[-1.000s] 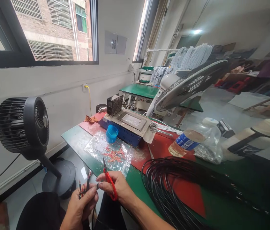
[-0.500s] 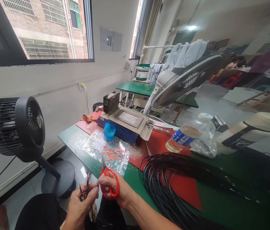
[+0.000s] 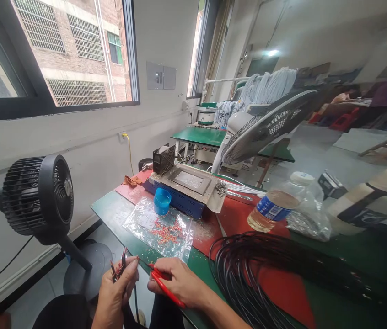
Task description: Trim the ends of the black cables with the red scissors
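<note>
Several black cables with red and dark wire ends (image 3: 119, 269) are gripped in my left hand (image 3: 120, 285), their tips poking up past the fingers. My right hand (image 3: 174, 281) is closed around red-handled scissors (image 3: 166, 288). The scissor blades point left, close to my left thumb and a thin wire end there; whether they touch it I cannot tell. Beyond both hands, a clear plastic bag (image 3: 138, 219) lies flat on the table with many small red and yellowish scraps (image 3: 166, 233) on it. A blue cup (image 3: 162, 201) stands at the bag's far edge.
A solder pot-like heated box (image 3: 176, 194) with a small fan sits behind the cup. Coiled black cables (image 3: 241, 269) cover the right side, near a labelled bottle (image 3: 272, 205) and a white jug (image 3: 375, 196). A black fan (image 3: 39, 196) stands left; a larger fan (image 3: 265, 128) leans behind.
My right hand has turned the scissors from pointing upward to pointing left toward my left hand. The view has tilted slightly, so the scene sits lower and further right.
</note>
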### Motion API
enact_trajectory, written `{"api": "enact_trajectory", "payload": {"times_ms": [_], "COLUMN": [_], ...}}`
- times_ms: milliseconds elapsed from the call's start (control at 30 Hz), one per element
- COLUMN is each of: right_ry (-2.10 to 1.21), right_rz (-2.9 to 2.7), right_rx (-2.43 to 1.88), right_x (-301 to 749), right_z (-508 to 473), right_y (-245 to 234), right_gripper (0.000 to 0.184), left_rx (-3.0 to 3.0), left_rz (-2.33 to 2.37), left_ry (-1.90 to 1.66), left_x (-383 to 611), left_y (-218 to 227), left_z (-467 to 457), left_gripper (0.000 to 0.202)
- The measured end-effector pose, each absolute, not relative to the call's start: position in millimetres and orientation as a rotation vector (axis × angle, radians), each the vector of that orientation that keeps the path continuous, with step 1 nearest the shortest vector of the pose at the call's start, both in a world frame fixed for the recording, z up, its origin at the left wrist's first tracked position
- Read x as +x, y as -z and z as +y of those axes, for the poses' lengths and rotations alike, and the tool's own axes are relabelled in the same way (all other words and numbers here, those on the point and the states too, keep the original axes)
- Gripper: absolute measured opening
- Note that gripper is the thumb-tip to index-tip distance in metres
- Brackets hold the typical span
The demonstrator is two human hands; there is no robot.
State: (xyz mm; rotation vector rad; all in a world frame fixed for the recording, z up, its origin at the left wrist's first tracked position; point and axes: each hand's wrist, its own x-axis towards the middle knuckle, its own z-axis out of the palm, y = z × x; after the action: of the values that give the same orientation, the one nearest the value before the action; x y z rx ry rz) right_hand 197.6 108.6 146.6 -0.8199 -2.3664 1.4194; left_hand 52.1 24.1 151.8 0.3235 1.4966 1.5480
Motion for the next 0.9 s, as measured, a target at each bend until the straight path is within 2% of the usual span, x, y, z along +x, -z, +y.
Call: {"api": "enact_trajectory", "payload": {"times_ms": [200, 467, 733, 900], "right_ry": [-1.284, -1.246, -1.488, -1.864], "right_rz": [-2.398, -2.345, -2.080, -1.688], "right_rx": [-0.951, -1.073, -0.958, -0.852], "right_x": [201.3, 202.8, 200.7, 197.9], "right_z": [115.8, 119.9, 124.8, 122.9], "right_y": [-143.0, -141.2, -134.2, -130.4], "right_gripper": [0.048, 0.047, 0.039, 0.042], "left_rx": [0.428, 0.627, 0.581, 0.579], "left_rz": [1.596, 1.649, 1.573, 1.437], "left_ry": [-1.489, -1.392, -1.407, -1.416], "left_x": [50.1, 45.3, 47.9, 56.6], "left_y": [-152.6, -147.5, -143.4, -135.2], "left_z": [34.1, 47.1, 49.8, 41.8], "left_gripper": [0.036, 0.038, 0.035, 0.038]}}
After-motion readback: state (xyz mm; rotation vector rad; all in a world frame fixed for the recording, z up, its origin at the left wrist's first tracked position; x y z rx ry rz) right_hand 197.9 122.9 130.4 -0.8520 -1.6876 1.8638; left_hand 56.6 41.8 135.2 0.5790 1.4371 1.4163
